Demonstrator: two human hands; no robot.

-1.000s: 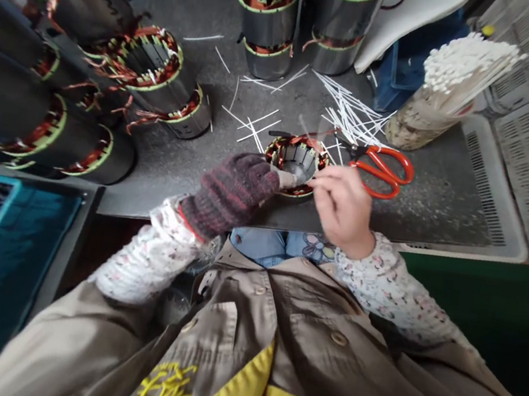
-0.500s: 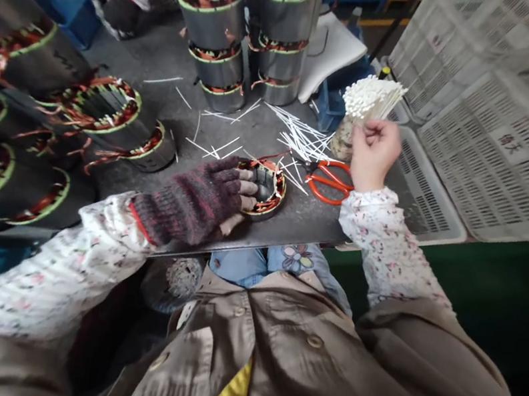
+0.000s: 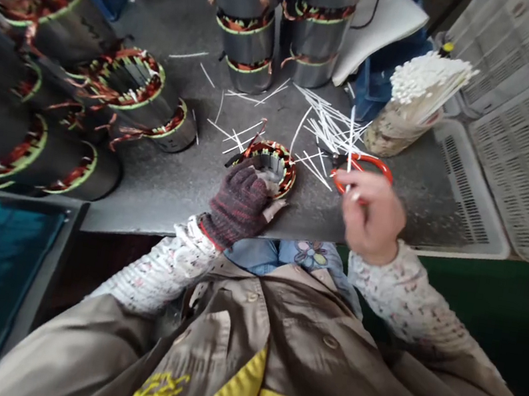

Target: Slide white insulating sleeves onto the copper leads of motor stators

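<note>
My left hand (image 3: pixel 242 200), in a dark knitted fingerless glove, rests at the near left rim of a small motor stator (image 3: pixel 289 174) wound with copper wire. Its fingers curl over the rim into the opening, so the fingertips are partly hidden. To the right, my bare right hand (image 3: pixel 374 215) pinches a thin white stick (image 3: pixel 351 135) that points up and away from me; the hand is slightly blurred. Beneath and behind that hand lie red-handled scissors (image 3: pixel 382 167), partly covered. A loose pile of white sticks (image 3: pixel 330 126) is spread just beyond the scissors.
A pot (image 3: pixel 391 133) packed with white sticks stands behind the scissors. Stacked stators (image 3: pixel 250 40) rise at the back, and more stators (image 3: pixel 174 132) crowd the left. White plastic crates (image 3: pixel 528 168) border the right. A blue bin (image 3: pixel 372 84) sits behind the pile.
My right hand has come from the pot of sticks down toward me, now with a white stick in its fingers. My left fingers have curled further over the stator's rim. The camera view has shifted.
</note>
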